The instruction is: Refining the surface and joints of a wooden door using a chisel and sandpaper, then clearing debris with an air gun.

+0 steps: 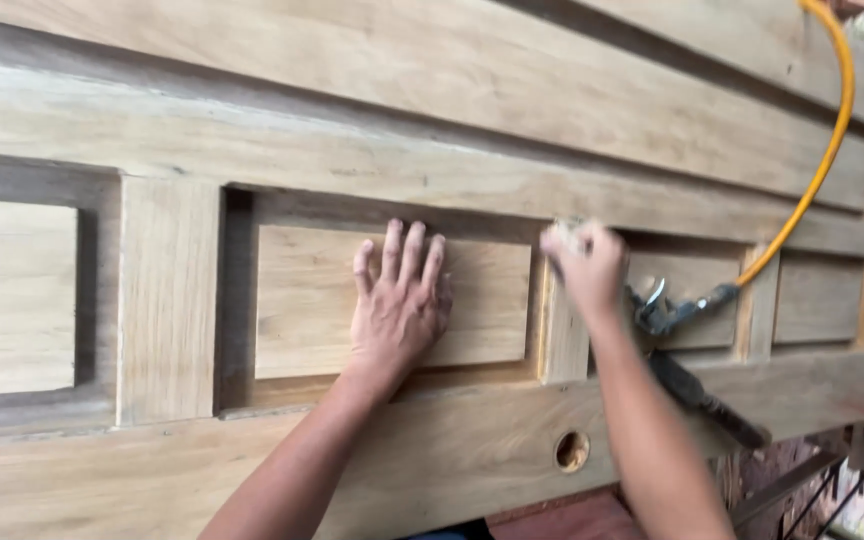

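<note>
A bare wooden panelled door (432,130) lies flat and fills the view. My left hand (400,300) rests palm down, fingers spread, on the raised middle panel (302,300). My right hand (584,268) is blurred and closed on a small pale piece, which looks like sandpaper (567,232), pressed at the top of the upright strip (562,340) to the right of that panel.
An air blow gun (664,312) on a yellow hose (820,150) lies on the door just right of my right hand. A dark-handled tool (707,400) lies below it. A round lock hole (572,451) sits in the near rail.
</note>
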